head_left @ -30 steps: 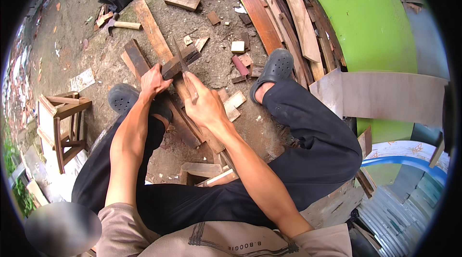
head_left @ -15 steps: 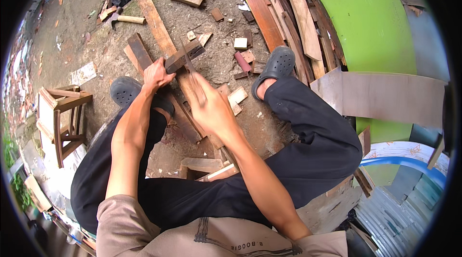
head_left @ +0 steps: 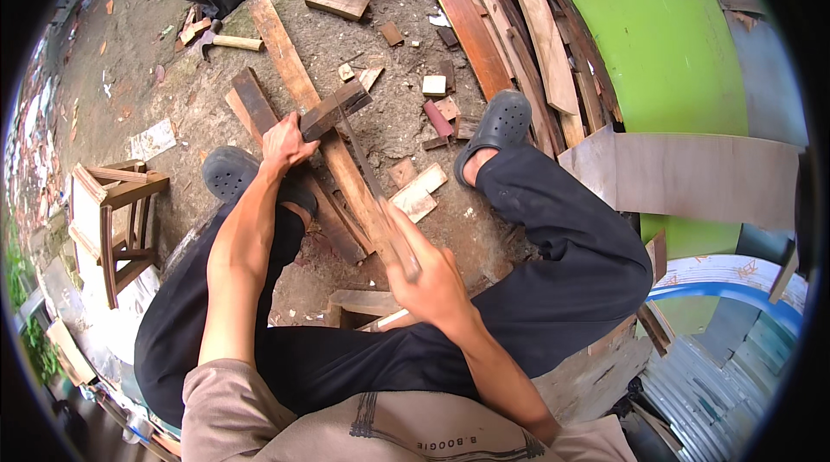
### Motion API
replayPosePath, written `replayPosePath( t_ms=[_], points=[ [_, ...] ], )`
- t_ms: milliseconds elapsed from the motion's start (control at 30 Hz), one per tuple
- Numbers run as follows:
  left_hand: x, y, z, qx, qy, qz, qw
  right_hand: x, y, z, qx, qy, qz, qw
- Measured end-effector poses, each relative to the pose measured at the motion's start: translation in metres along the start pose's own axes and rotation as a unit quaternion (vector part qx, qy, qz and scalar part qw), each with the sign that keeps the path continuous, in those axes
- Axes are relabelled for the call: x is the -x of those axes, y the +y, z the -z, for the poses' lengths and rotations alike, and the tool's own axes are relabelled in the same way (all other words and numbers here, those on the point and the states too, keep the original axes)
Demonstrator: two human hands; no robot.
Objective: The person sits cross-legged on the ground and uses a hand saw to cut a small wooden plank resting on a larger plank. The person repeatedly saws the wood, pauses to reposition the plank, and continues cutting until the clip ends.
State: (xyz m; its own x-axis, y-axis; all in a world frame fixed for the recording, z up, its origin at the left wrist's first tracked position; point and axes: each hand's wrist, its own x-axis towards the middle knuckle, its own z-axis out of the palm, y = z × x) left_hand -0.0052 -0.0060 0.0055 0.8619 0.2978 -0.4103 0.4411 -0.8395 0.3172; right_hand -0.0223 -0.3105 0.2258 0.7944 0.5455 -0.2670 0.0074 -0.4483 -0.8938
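Your left hand point(head_left: 288, 144) is closed on the left end of the dark wood block point(head_left: 335, 110), which lies slantwise across the long board point(head_left: 281, 45), its right end sticking out past the board's right edge. Your right hand point(head_left: 435, 287) is closed around the handle end of the saw point(head_left: 366, 164), low and to the right, beside your right thigh. The blade runs up and left from that fist, and its far end meets the near side of the block close to the overhanging end; whether the teeth touch the wood, you cannot tell from here.

A dark board point(head_left: 335, 227) lies just left of the long board. Your left shoe point(head_left: 231, 170) stands near its left edge, so that side is tight. On the right you have more room: concrete ground point(head_left: 398, 129) shows between the block and your right shoe point(head_left: 504, 121), though a reddish offcut point(head_left: 438, 119) and a pale offcut point(head_left: 421, 192) lie in that stretch. Behind your right hand, your trouser leg point(head_left: 553, 246) is close.

Farther out, the hammer point(head_left: 237, 43) lies left of the long board's far end, a wooden frame point(head_left: 134, 191) stands well to your left, and stacked planks point(head_left: 467, 25) edge the ground beyond your right shoe.
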Motion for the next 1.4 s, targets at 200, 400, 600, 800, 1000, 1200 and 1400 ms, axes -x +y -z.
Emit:
replayPosePath(
  t_ms=[200,400,600,800,1000,1200,1400],
  points=[
    [0.003,-0.008,-0.002,0.011,0.039,-0.028,0.999,-0.073,0.006,-0.021,0.033,-0.075,-0.136,0.987],
    [0.003,-0.007,-0.002,0.008,0.016,-0.010,1.000,0.007,0.009,-0.004,-0.012,0.008,-0.007,1.000],
    [0.002,-0.001,-0.003,0.005,0.046,-0.011,0.999,-0.050,0.013,-0.015,0.008,-0.028,-0.071,0.997],
    [0.004,-0.007,-0.001,0.006,0.014,0.003,1.000,-0.026,0.002,-0.016,-0.020,-0.016,-0.048,0.999],
    [0.002,-0.008,-0.003,0.016,0.029,-0.002,0.999,-0.020,-0.020,0.005,-0.013,-0.048,-0.083,0.995],
    [0.007,0.001,-0.004,0.002,0.008,-0.001,1.000,-0.078,0.002,-0.025,0.005,-0.042,-0.102,0.994],
    [0.002,-0.007,-0.005,-0.004,0.030,0.002,1.000,-0.016,-0.016,-0.012,-0.007,-0.002,-0.035,0.999]
  ],
)
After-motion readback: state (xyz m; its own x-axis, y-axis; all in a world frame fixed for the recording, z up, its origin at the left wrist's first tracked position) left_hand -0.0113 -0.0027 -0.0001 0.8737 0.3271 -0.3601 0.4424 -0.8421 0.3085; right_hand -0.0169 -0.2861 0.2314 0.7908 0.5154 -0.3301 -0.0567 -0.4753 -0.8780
